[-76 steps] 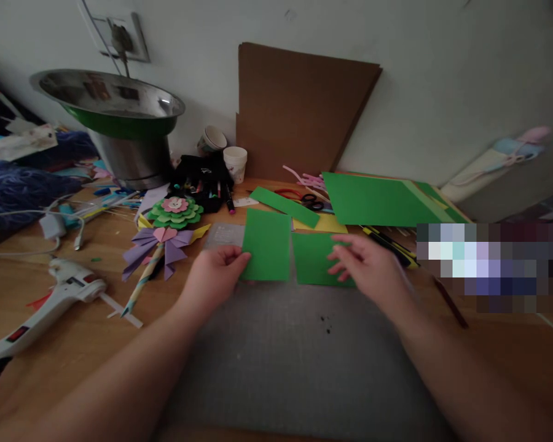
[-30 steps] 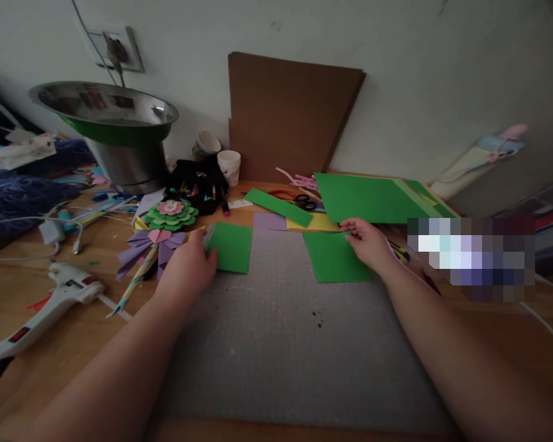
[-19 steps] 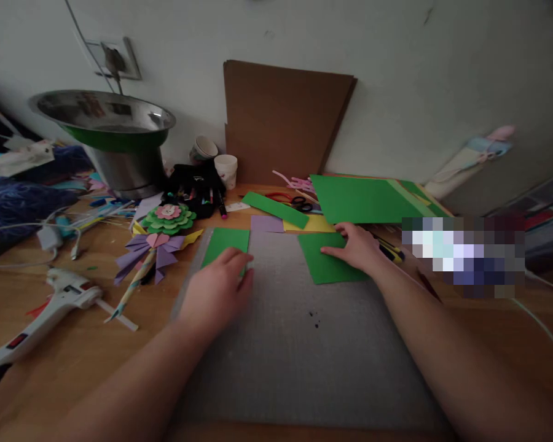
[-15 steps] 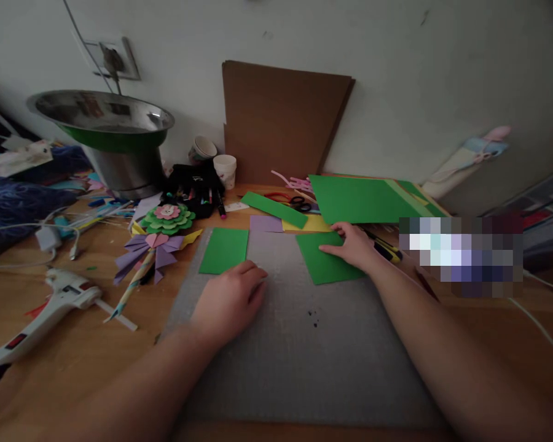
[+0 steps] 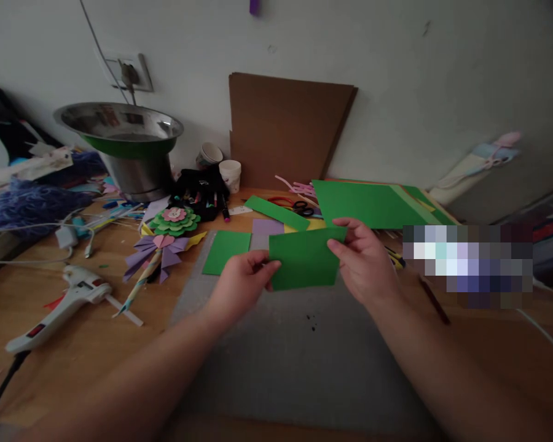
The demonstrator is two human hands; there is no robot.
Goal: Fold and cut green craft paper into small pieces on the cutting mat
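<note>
A rectangular piece of green paper (image 5: 304,261) is held up over the grey cutting mat (image 5: 276,362). My left hand (image 5: 244,279) pinches its left edge between thumb and fingers. At the upper right corner my right hand (image 5: 364,261) grips it the same way. Another green paper piece (image 5: 227,252) lies flat on the mat's far left part, just beyond my left hand. Behind the held piece lie a narrow green strip (image 5: 276,212), a purple paper (image 5: 267,226) and a yellow paper, partly hidden.
To the left lie a hot glue gun (image 5: 59,313) and a paper flower (image 5: 172,221) on a rolled stick. A metal basin (image 5: 120,123), paper cups (image 5: 230,175), scissors (image 5: 303,209) and large green sheets (image 5: 364,205) stand or lie toward the wall. A brown board (image 5: 290,129) leans there.
The right green piece has come up off the mat and moved slightly left. My left hand, empty before, has taken hold of its left edge.
</note>
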